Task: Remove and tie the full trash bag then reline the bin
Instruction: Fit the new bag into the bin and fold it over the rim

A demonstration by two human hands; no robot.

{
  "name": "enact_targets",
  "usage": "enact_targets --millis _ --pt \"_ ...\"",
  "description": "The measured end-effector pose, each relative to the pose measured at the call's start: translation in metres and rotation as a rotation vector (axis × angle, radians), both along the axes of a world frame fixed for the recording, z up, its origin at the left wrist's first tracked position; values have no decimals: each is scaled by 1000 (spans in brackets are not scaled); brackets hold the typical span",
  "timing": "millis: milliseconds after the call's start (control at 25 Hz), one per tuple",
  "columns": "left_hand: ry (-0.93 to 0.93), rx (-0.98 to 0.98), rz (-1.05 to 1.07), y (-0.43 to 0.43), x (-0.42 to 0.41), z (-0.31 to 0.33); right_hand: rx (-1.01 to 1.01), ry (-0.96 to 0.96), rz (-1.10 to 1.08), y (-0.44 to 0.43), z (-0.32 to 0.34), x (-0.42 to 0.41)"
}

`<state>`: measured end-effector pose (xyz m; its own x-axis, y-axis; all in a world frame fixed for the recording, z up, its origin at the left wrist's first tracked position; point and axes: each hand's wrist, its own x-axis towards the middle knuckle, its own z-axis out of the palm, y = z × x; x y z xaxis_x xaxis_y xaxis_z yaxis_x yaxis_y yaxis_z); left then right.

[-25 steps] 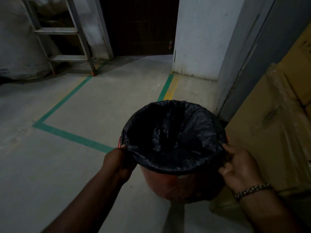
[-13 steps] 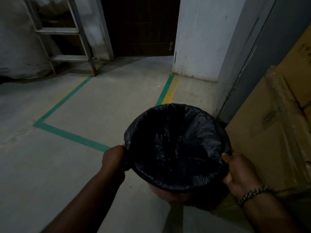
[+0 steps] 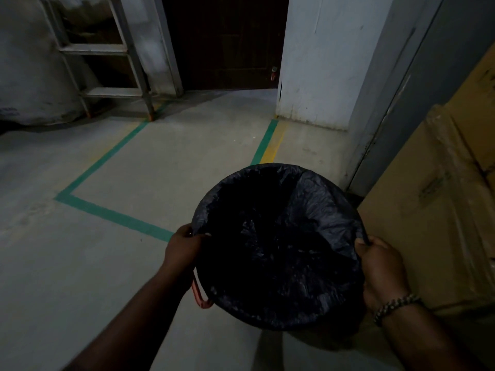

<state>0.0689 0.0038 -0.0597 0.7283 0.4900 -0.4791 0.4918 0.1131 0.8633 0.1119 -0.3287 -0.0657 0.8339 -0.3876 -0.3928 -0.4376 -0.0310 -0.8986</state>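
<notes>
Item: one black trash bag [image 3: 278,245], mouth gaping, over one red bin [image 3: 199,295], only a handle sliver showing. Two hands: left hand [image 3: 184,247] is pinching the bag rim at the bin's left, and right hand [image 3: 380,263] is gripping it at the bin's right. Compared with a second ago, the rim is riding higher, hiding the bin wall. Cardboard boxes [image 3: 428,196] are crowding the bin's right; open floor [image 3: 107,263] is lying to its left.

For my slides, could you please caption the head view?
The left hand and right hand grip the rim of the bag in the red bin.
</notes>
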Motion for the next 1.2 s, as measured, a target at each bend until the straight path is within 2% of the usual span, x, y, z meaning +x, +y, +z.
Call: enact_targets --millis 200,440,600,800,920,1080,1200 --pt "-25 13 16 -1 3 -2 45 4 -38 -1 1 1" --pt "144 60 -13 17 2 -4 47 24 -45 4 1 2" --pt "171 173 -147 29 2 7 40 60 -16 9 -7 -2" --pt "198 224 -38 32 -3 1 34 136 47 -4 -53 7" --pt "211 327 -83 29 -3 4 40 222 48 1 -39 0" --pt "219 417 -166 27 -3 3 -13 235 110 -4 -40 -2" --pt "237 386 -148 26 -5 3 -152 227 204 -5 -17 -7"
